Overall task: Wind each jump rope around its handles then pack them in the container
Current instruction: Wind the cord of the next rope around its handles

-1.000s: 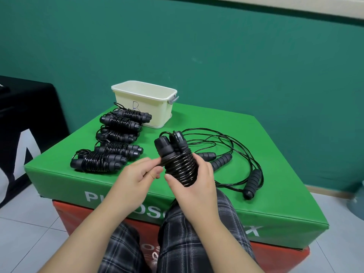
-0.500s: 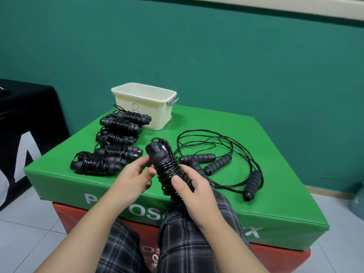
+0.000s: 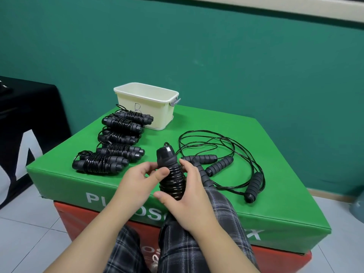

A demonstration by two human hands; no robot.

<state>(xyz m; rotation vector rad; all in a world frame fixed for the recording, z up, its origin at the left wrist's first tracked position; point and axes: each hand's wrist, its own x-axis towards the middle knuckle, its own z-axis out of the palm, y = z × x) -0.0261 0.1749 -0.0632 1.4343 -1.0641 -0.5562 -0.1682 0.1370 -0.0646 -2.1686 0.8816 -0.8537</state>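
Over the near edge of the green counter [image 3: 256, 154], both hands grip the wound jump rope [image 3: 171, 174]: left hand [image 3: 137, 180] near its top, right hand [image 3: 189, 196] lower. Best keep the coils pinched tight, tucking the end before setting it down.

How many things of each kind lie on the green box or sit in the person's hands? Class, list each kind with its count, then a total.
Wound black jump ropes lying in a row on the green padded box: 5
Wound black jump rope held by left hand and right hand: 1
Loose black foam jump-rope handles: 4
Cream plastic container: 1
Total: 11
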